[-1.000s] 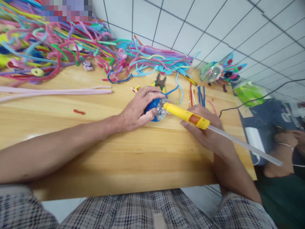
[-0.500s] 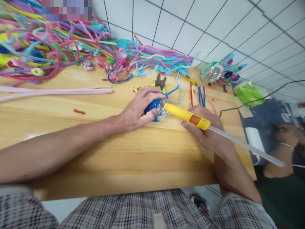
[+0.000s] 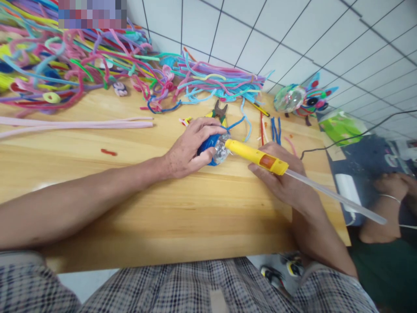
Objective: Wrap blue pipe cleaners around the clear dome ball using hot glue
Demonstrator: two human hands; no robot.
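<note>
My left hand (image 3: 193, 150) is wrapped round a clear plastic ball (image 3: 223, 152) partly covered in blue pipe cleaner (image 3: 210, 143), pressing it on the wooden table. In my right hand (image 3: 283, 174) is a yellow glue gun (image 3: 252, 156), its nozzle at the ball's clear side. A translucent glue stick (image 3: 339, 198) sticks out of the gun's back end. Just beyond the ball lie pliers (image 3: 220, 112) with dark jaws, their handles partly behind my left hand. A blue pipe cleaner end (image 3: 236, 123) extends from near my left fingers.
Piles of coloured pipe cleaners (image 3: 224, 80) line the tiled wall. A finished-looking pipe-cleaner animal (image 3: 314, 102) with a clear ball stands at the far right. Short blue pieces (image 3: 276, 130) and a black cable (image 3: 355, 133) lie nearer. Another person's arm (image 3: 382, 213) is beyond the right edge.
The glue gun has shifted very slightly, its back end and glue stick swinging a little left and up. My left hand stays on the ball. More of a shoe shows below the table.
</note>
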